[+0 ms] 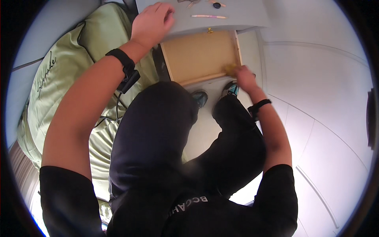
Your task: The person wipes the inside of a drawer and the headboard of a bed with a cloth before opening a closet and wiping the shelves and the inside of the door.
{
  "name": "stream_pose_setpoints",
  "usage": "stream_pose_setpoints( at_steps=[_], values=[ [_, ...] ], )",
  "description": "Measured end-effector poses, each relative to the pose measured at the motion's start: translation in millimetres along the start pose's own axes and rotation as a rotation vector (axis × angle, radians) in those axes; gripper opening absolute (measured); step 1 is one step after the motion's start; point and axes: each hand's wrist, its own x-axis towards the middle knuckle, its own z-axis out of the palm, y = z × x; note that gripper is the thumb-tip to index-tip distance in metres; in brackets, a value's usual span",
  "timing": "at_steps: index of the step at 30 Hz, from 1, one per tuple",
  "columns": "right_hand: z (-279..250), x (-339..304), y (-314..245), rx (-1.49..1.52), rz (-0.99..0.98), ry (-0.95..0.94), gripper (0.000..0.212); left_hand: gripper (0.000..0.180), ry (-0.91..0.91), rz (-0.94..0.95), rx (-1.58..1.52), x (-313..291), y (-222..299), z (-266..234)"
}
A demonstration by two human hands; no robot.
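Head camera view, looking down: a wooden drawer (201, 55) is pulled open beneath a grey tabletop (246, 15). At the drawer's near right corner, a blurred yellow wad (229, 70) is gripped in the fingers of the right hand (245, 78); its material cannot be made out. The left hand (153, 21) is held by the tabletop's left edge, its fingers loosely curled; whether anything is held in them, or the surface is touched, cannot be told. On the tabletop, a pale pen (208, 16) and a small black disc (216, 5) are seen. Two shoes (233, 89) are planted just below the drawer. To the left, a shiny green cover (104, 27) is spread.
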Motion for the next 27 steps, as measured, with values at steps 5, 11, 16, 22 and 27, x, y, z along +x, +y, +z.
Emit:
stream_pose_setpoints(
  at_steps=[5, 11, 16, 22, 27],
  values=[
    [10, 14, -127, 0.286, -0.281, 0.033, 0.037, 0.014, -0.043, -0.032, 0.013, 1, 0, -1],
    [3, -9, -66, 0.245, -0.237, 0.177, 0.039, 0.013, -0.013, -0.030, 0.000, 2, 3, 0],
    [10, -17, -18, 0.058, -0.012, 0.320, 0.030, 0.012, 0.001, -0.011, -0.004, 4, 1, 1],
    [12, 29, -157, 0.453, -0.353, 0.046, 0.031, 0.012, 0.041, 0.016, 0.006, 1, 0, 1],
    [12, 66, -213, 0.790, -0.543, -0.198, 0.034, 0.012, 0.024, 0.012, 0.001, 4, 2, 3]
  ],
)
